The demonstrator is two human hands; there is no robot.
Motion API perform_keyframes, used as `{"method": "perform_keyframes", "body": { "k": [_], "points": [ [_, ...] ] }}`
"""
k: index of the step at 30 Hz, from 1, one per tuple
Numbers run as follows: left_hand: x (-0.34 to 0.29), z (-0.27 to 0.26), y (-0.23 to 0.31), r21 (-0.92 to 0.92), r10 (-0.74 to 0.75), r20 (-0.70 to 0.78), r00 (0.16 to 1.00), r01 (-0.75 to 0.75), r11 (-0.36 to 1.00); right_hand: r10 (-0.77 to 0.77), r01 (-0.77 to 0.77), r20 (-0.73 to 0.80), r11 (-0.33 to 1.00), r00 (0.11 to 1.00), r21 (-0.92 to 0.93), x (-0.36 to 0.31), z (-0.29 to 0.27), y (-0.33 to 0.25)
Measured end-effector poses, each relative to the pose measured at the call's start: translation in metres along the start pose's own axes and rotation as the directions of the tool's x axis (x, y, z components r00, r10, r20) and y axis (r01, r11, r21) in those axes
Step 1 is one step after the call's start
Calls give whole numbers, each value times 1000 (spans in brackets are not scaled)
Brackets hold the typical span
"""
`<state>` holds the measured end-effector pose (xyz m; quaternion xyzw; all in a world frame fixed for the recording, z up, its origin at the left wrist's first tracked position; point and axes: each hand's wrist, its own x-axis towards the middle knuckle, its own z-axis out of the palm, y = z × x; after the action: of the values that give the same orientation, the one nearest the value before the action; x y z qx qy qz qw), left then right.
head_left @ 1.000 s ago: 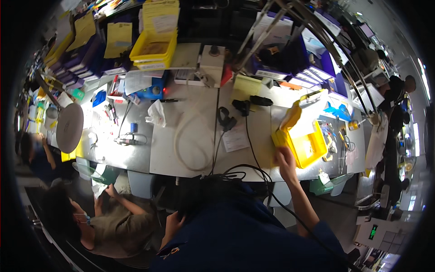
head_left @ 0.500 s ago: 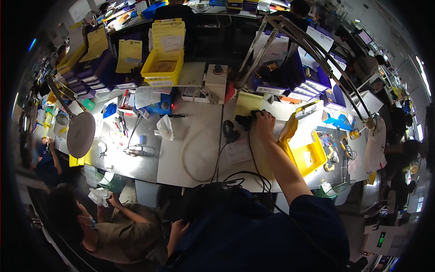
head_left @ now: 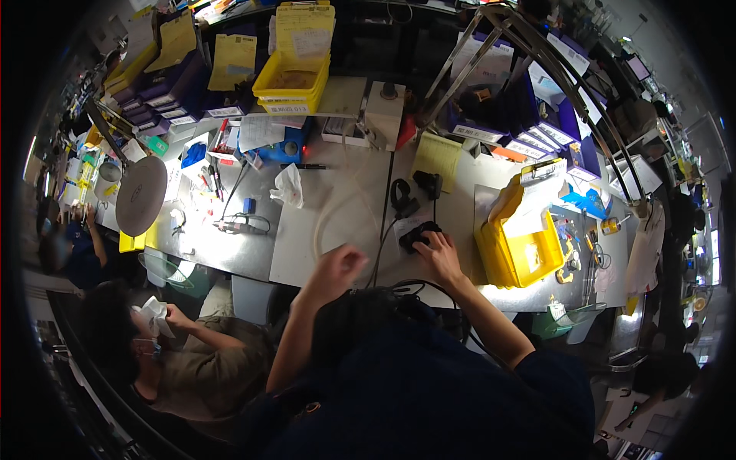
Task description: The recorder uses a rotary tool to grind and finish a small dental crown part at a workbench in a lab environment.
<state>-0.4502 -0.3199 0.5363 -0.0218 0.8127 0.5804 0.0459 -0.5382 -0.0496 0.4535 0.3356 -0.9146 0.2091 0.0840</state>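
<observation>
My right hand (head_left: 441,256) is over a small black device (head_left: 418,236) on the table, its fingers curled onto the device's right side. Just beyond it lie a looped black strap (head_left: 400,199) and another black piece (head_left: 427,182) with a cable running from it. My left hand (head_left: 341,270) is raised above the near edge of the table, left of the device. Motion smears its fingers, and I make out nothing in it. A pale, thin tube loop (head_left: 320,222) lies on the tabletop near that hand.
A yellow bin (head_left: 529,257) with papers stands to the right of my right hand. Crumpled white tissue (head_left: 288,186) lies left of the tube. Stacked yellow trays (head_left: 290,83) sit behind. A lamp arm (head_left: 571,84) arches at right; a person (head_left: 203,356) sits at left.
My right hand has drawn back toward me, and a black device now lies under it. My left hand has come up from low beside my body to the table edge. The view has shifted slightly.
</observation>
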Motion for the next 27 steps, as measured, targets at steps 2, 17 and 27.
{"method": "perform_keyframes", "body": {
  "k": [2,17,27],
  "points": [
    [33,32,-9,66,33,76,997,-38,997,-48,50,70,998,996,-30,-6,3,2],
    [171,113,-48,628,3,-89,996,53,777,171,-170,186,985,968,-21,18,10,-12],
    [71,59,11,-548,76,-191,979,-170,819,275,-203,-46,805,960,558,6,-26,-7]
  ]
}}
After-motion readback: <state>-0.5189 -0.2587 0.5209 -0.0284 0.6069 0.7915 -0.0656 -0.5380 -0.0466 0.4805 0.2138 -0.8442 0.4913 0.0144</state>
